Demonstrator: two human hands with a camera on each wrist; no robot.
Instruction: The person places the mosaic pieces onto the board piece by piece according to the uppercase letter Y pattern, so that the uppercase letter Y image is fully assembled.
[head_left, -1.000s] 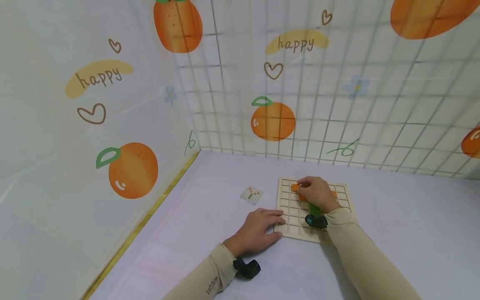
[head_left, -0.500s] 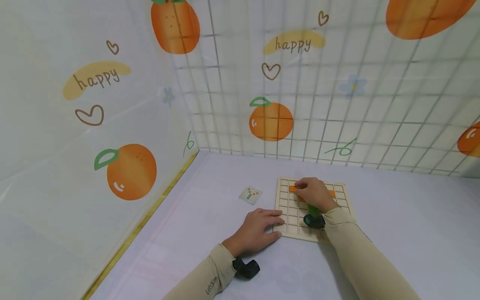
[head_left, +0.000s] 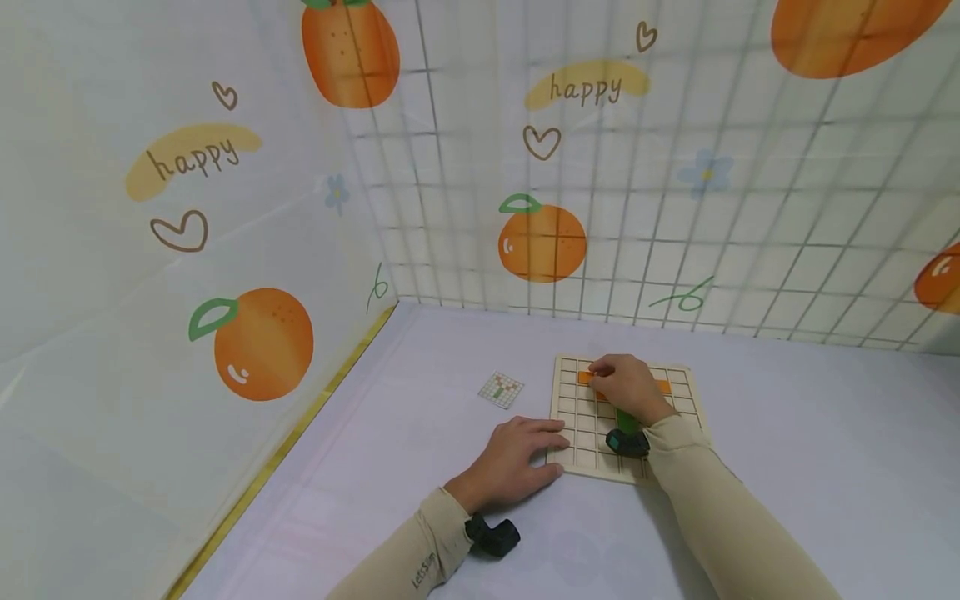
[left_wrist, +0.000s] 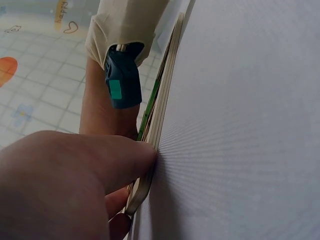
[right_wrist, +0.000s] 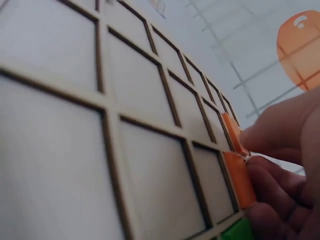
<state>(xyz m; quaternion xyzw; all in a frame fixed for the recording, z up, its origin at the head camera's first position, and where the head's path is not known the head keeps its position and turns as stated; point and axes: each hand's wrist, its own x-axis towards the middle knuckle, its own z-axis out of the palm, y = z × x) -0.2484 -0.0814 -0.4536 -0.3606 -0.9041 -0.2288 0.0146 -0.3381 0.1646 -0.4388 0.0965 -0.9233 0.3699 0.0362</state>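
Note:
A pale wooden grid board [head_left: 585,454] lies on the table, its cells edged by dark grooves. My right hand [head_left: 632,387] is over its far part, thumb and fingertips pinching at an orange tile [head_left: 584,377] in the upper left cells. The right wrist view shows that orange tile [right_wrist: 232,131] under a fingertip, with another orange tile [right_wrist: 241,180] beside it. A green piece [head_left: 626,421] sits nearer the middle, partly covered by my right wrist. My left hand [head_left: 513,462] rests at the board's left edge, fingers extended, thumb [left_wrist: 135,157] against its side.
Left of the board lies a small square card [head_left: 502,390] printed with a grid of orange and green cells. Another orange part [head_left: 664,387] shows right of my right hand. A patterned sheet [head_left: 450,167] hangs behind, over a wire grid. Each wrist carries a small black camera [head_left: 495,537].
The head view has shifted slightly, moving everything a little left in the picture. Both hands keep nearly the same places at the board.

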